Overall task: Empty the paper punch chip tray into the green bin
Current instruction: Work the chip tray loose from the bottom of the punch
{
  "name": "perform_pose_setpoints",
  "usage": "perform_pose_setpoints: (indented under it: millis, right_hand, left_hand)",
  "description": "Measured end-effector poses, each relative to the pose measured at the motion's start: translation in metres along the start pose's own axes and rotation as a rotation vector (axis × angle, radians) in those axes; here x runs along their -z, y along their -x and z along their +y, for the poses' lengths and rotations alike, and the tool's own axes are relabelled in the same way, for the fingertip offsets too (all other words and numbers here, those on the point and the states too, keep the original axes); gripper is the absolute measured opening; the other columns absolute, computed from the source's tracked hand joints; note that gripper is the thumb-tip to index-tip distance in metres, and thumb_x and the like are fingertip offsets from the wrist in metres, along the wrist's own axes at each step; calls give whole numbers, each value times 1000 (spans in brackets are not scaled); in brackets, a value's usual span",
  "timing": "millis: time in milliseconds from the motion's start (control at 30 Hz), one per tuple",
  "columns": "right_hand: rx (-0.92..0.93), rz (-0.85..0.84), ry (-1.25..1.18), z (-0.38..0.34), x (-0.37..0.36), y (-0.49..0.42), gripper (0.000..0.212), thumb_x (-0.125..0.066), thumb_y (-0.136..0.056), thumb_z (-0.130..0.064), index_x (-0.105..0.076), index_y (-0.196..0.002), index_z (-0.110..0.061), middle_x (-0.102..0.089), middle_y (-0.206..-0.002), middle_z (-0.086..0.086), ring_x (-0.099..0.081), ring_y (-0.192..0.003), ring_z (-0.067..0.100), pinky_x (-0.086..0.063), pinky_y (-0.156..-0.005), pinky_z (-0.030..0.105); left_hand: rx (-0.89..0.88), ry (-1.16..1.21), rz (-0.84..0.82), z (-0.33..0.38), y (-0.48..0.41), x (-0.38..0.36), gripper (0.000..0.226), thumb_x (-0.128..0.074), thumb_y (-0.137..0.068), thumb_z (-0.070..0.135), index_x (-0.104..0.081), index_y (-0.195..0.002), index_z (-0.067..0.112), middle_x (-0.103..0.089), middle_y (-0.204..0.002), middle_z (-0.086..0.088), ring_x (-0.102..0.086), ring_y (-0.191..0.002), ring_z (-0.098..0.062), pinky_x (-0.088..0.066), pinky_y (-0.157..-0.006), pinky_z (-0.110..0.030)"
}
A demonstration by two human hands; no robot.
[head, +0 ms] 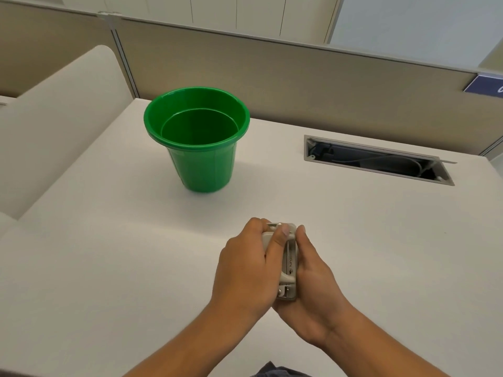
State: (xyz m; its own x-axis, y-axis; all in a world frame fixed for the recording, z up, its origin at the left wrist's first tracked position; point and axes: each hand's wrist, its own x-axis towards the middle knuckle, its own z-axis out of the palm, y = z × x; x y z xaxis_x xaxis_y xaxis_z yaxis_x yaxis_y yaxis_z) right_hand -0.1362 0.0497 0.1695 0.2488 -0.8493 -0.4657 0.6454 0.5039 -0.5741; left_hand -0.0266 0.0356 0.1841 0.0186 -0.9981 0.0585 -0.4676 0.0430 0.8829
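While gripped between left hand [246, 270] and right hand [313, 289], paper punch [289, 263] above counter [109, 254]. Well apart from upright green bin [196, 137].

Both bare forearms reach forward and converge. The left hand [246, 268] curls from the left, thumb laid across the top of a small beige-and-metal paper punch [287, 263]. The right hand [313, 292] cups it from the right, fingers extended forward along its side.
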Motion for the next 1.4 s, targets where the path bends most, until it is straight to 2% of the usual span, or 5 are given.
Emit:
perform_pose_setpoints:
  millis: [467,600,733,1133,1400]
  right_hand:
    - [-123,20,-210,-8,-6,16,39,-52,-91,-49,-76,-99,-19,-76,-99,7,-74,-89,25,-60,-67,38]
    - [-133,17,-214,-11,-5,16,41,-49,-92,-50,-76,-100,-19,-76,-99,8,-74,-88,25,-60,-67,38]
    - [-75,39,-119,-7,-4,14,52,-42,-93,-58,-74,-111,-20,-75,-107,8,-72,-94,23,-56,-78,38]
    - [-80,44,-161,-13,-10,9,56,-42,-94,-57,-61,-132,-21,-68,-120,6,-69,-104,24,-54,-86,38]
    - [-47,66,-188,-15,-9,3,51,-40,-96,-56,-72,-115,-22,-76,-106,6,-74,-94,23,-60,-76,36]
  left_hand:
    - [79,186,17,11,9,-3,36,-53,-83,62,-60,-77,27,-70,-82,20,-68,-69,-6,-58,-63,-31]
    - [88,209,-7,13,8,-2,34,-56,-86,58,-61,-77,26,-70,-81,17,-69,-69,-5,-57,-58,-24]
    - [155,252,-21,15,2,0,34,-62,-88,51,-62,-73,21,-70,-68,5,-69,-65,-12,-56,-60,-31]
    - [158,314,-10,21,-6,-1,34,-64,-89,48,-62,-70,19,-69,-64,6,-68,-61,-13,-55,-59,-29]
    - [172,359,-11,17,-9,-4,31,-62,-89,50,-62,-72,23,-71,-69,5,-69,-63,-8,-50,-55,-21]
